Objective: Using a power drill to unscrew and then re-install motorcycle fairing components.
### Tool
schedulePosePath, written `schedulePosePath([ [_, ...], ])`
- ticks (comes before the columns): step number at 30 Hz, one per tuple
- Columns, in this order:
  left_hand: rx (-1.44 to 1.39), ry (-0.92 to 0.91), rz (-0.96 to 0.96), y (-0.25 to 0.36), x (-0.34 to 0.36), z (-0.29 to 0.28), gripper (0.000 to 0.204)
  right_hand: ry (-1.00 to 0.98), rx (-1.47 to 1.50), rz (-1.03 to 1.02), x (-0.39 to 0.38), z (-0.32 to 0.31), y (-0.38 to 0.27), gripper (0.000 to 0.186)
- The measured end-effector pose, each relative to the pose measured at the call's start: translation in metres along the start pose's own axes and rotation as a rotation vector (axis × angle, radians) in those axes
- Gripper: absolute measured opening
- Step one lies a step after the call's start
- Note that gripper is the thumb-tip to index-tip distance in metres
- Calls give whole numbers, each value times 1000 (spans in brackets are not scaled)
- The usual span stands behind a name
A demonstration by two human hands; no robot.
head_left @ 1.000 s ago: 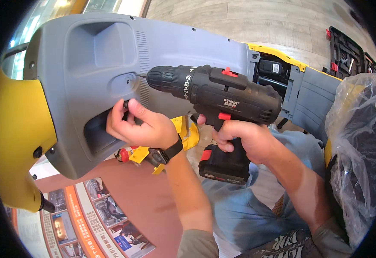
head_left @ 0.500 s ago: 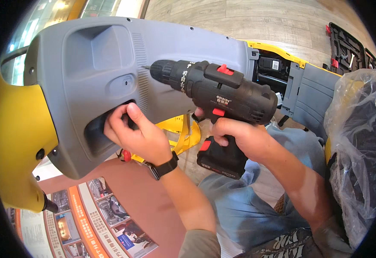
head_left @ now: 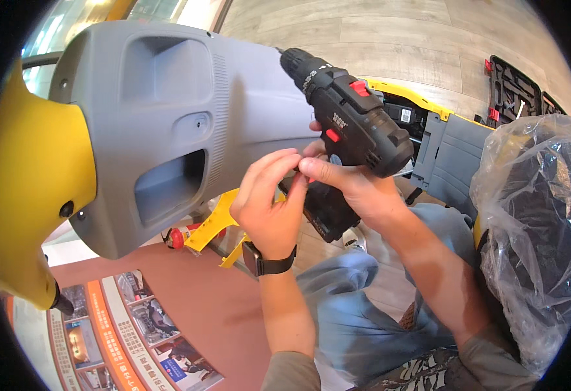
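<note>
Nearest the viewer, below both forearms, lie blue-trousered knees (head_left: pixel 370 313), and to the lower left of the left hand a strip of printed floor panels with orange borders and small photographs (head_left: pixel 112 339) runs over a reddish-brown floor.

The left hand (head_left: pixel 269 202), a black wristwatch (head_left: pixel 269 264) on its wrist, is raised with fingers curled; its fingertips meet the thumb and forefinger of the right hand (head_left: pixel 350 189), and whether something small is pinched between them cannot be told. The right hand wraps the grip of a black cordless drill with red buttons (head_left: pixel 350 127), held between the two hands and just above them, its chuck pointing up and left. A small pale label sits on the drill's side, over the right hand.

Left of the left hand, close by, stands a large grey moulded plastic panel with two rectangular recesses (head_left: pixel 168 124), joined to a yellow rounded plastic body (head_left: pixel 31 176). Beneath that hand shows a yellow bracket (head_left: pixel 217 225) and a red knob.

Right of the right hand, a crumpled clear plastic bag over a dark part (head_left: pixel 533 221) bulges. Beyond the hands lie a grey and yellow ribbed part (head_left: pixel 448 156) and, farthest, an open black tool case with red latches (head_left: pixel 513 91) on pale wooden flooring.
</note>
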State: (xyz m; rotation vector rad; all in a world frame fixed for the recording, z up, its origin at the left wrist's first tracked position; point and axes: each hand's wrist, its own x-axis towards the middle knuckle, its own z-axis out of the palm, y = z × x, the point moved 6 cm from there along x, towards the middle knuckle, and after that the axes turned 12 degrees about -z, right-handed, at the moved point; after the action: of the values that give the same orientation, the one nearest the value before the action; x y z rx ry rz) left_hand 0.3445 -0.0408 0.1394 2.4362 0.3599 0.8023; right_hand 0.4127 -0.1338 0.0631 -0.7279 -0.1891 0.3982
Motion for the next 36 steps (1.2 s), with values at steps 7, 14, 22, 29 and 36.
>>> schedulePosePath([
  [7, -34, 83, -93, 2, -5, 2, 36, -18, -72, -16, 5, 0, -1, 48],
  [14, 82, 124, -22, 1, -7, -1, 37, -57, -109, -12, 7, 6, 3, 44],
  [22, 98, 451, -187, -22, 0, -36, 27, 69, 31, -16, 22, 11, 7, 48],
  [29, 109, 570, -316, -38, 20, -50, 31, -10, 209, -64, 54, 36, 38, 55],
  [36, 573, 355, -250, -46, 46, -55, 38, -169, 317, -46, 63, 62, 40, 54],
])
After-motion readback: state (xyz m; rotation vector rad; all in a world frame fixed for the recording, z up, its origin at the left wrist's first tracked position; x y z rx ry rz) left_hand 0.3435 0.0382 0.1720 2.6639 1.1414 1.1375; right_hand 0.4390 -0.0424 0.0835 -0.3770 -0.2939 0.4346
